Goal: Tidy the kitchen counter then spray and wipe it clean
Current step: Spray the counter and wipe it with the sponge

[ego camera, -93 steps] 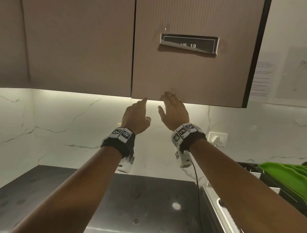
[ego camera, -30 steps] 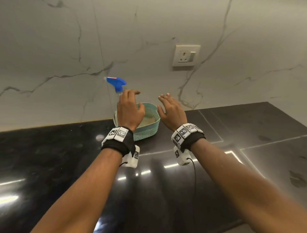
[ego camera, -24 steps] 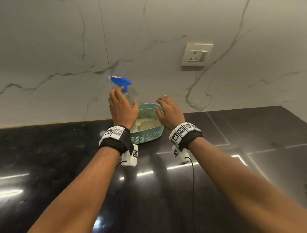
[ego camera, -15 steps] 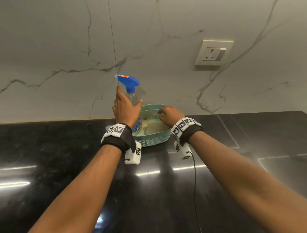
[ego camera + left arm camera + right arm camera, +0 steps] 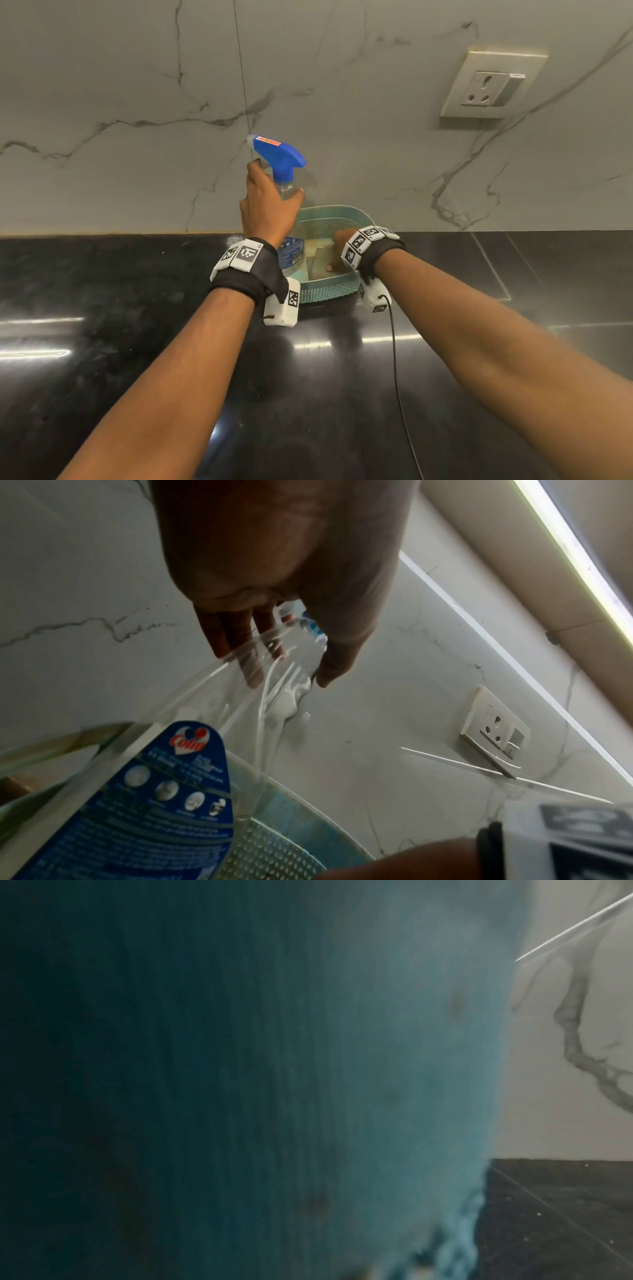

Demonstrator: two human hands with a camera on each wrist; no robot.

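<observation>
Bare forearms, 2 black wristbands [image 5: 251, 274] bearing white coded tags, trailing cables.

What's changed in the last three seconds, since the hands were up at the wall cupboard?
Both hands came down to the teal basket. The left hand closed round the spray bottle and lifted it out. The right hand dipped inside, onto the folded cloth; its grip is hidden. The basket stayed on the black counter.

Blue-headed spray bottle [image 5: 280, 161]; teal basket [image 5: 329, 291]
</observation>
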